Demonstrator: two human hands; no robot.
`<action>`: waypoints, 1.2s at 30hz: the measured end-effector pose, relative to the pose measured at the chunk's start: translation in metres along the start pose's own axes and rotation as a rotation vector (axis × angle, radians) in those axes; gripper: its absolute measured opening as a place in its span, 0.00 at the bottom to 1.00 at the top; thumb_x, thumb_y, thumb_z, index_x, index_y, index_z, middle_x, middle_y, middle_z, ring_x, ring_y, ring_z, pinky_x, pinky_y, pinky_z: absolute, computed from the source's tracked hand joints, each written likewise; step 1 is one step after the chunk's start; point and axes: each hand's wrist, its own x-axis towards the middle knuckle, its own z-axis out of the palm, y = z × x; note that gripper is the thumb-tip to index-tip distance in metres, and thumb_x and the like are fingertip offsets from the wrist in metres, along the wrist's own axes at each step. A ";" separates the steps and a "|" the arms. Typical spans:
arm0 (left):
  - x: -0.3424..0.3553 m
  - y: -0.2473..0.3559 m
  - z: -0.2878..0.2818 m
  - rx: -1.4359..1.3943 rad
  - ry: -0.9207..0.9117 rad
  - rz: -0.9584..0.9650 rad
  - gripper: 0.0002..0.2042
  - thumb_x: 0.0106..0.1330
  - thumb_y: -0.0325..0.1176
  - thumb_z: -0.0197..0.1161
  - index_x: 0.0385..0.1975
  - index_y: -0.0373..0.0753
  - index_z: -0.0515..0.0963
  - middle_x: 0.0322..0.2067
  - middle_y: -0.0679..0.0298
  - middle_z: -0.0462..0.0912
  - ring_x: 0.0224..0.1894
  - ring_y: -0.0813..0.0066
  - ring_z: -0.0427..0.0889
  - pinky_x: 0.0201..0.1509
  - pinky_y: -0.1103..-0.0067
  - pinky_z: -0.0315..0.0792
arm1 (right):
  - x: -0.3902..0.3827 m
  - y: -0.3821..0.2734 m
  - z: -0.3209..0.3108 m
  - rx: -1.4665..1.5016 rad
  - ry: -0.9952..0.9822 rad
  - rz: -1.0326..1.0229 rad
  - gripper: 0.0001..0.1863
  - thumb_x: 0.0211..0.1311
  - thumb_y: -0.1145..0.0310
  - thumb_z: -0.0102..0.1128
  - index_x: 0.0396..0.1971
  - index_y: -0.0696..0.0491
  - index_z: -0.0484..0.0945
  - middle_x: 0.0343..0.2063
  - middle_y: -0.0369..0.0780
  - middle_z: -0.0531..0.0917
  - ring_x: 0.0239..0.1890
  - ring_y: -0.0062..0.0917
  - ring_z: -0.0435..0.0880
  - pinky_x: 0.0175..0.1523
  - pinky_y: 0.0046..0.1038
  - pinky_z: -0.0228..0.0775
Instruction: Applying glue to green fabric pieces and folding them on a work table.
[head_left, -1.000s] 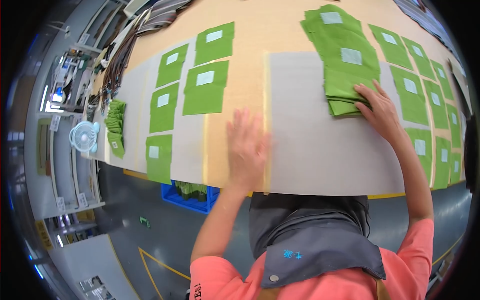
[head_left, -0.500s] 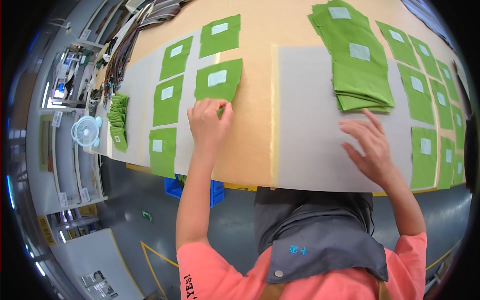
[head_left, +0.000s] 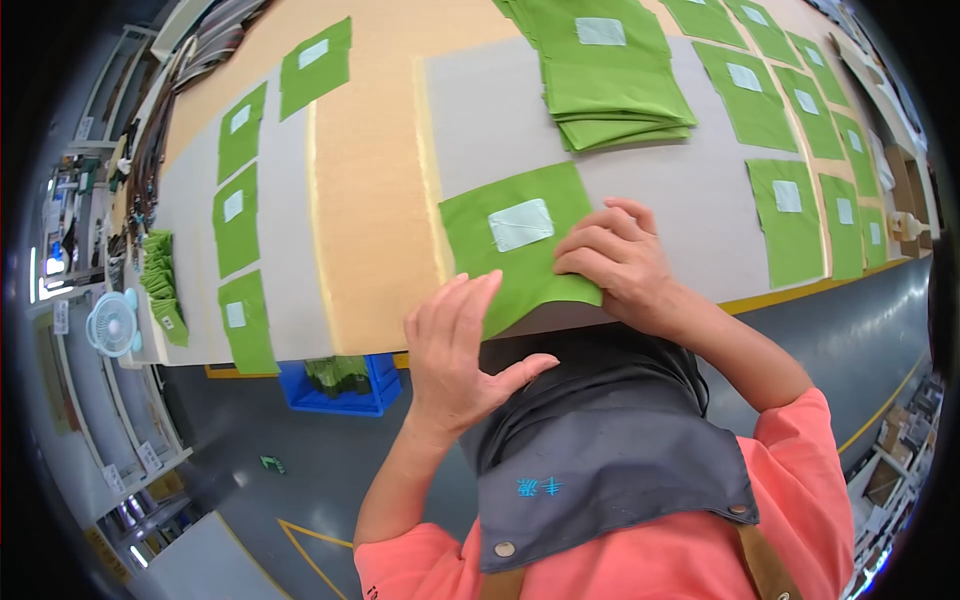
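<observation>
One left hand (head_left: 450, 355), one right hand (head_left: 630, 265), fourteen single green cloth pieces (head_left: 540, 264).
Four lie at left, nine at right in three columns, one at the hands; also one green stack (head_left: 610, 85), one bunched green bundle (head_left: 160, 280), one pale-blue fan (head_left: 113, 323), one blue crate (head_left: 335, 400), one grey apron (head_left: 610, 480).

glossy grey floor (head_left: 225, 430) with yellow lines (head_left: 315, 532), pale shelving (head_left: 155, 475) at left

The shirt (head_left: 640, 566) is coral with short sleeves (head_left: 795, 450). The dark grey apron (head_left: 620, 470) has blue lettering (head_left: 540, 488), round snaps (head_left: 504, 549) and brown straps (head_left: 768, 562).
</observation>
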 end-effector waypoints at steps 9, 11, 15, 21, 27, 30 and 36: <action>-0.010 0.026 0.058 -0.134 0.005 0.158 0.24 0.49 0.19 0.74 0.49 0.44 0.84 0.39 0.69 0.88 0.45 0.72 0.86 0.53 0.72 0.68 | -0.080 -0.006 -0.057 -0.008 -0.044 0.205 0.20 0.43 0.79 0.69 0.38 0.44 0.86 0.43 0.29 0.85 0.50 0.27 0.79 0.68 0.43 0.58; -0.007 0.031 0.059 -0.172 -0.025 0.141 0.23 0.50 0.19 0.74 0.48 0.44 0.85 0.39 0.69 0.88 0.44 0.72 0.86 0.52 0.72 0.68 | -0.090 -0.007 -0.059 0.020 -0.024 0.220 0.21 0.39 0.76 0.73 0.38 0.43 0.86 0.44 0.29 0.84 0.50 0.27 0.79 0.69 0.43 0.58; -0.002 0.035 0.055 -0.336 -0.072 -0.013 0.18 0.54 0.20 0.75 0.45 0.43 0.86 0.38 0.67 0.88 0.41 0.69 0.86 0.52 0.73 0.69 | -0.086 -0.006 -0.070 0.132 -0.065 0.293 0.14 0.49 0.72 0.76 0.36 0.45 0.85 0.45 0.32 0.85 0.49 0.29 0.80 0.67 0.42 0.60; 0.014 0.037 0.048 -0.517 -0.076 -0.385 0.13 0.61 0.24 0.76 0.46 0.40 0.88 0.35 0.66 0.87 0.33 0.80 0.81 0.42 0.81 0.73 | -0.057 0.001 -0.075 0.310 -0.032 0.543 0.08 0.60 0.70 0.72 0.36 0.53 0.83 0.46 0.39 0.84 0.49 0.33 0.81 0.61 0.32 0.67; 0.041 0.025 0.054 -0.524 0.003 -0.524 0.16 0.63 0.28 0.76 0.50 0.39 0.86 0.28 0.71 0.83 0.30 0.86 0.76 0.36 0.85 0.72 | -0.036 0.019 -0.056 0.394 0.057 0.698 0.10 0.63 0.67 0.71 0.37 0.56 0.81 0.46 0.40 0.84 0.50 0.36 0.80 0.57 0.35 0.68; 0.052 0.024 0.052 -0.565 -0.046 -0.672 0.15 0.64 0.29 0.75 0.51 0.39 0.85 0.28 0.71 0.83 0.28 0.87 0.75 0.34 0.85 0.72 | -0.030 0.024 -0.050 0.360 0.077 0.714 0.09 0.63 0.67 0.71 0.36 0.56 0.81 0.45 0.39 0.84 0.49 0.36 0.80 0.58 0.36 0.67; 0.062 0.020 0.058 -0.565 -0.019 -0.675 0.17 0.66 0.28 0.74 0.54 0.38 0.83 0.29 0.72 0.81 0.27 0.90 0.74 0.31 0.88 0.70 | -0.028 0.034 -0.038 0.168 0.107 0.588 0.09 0.60 0.69 0.72 0.33 0.55 0.79 0.42 0.39 0.83 0.47 0.34 0.80 0.57 0.36 0.67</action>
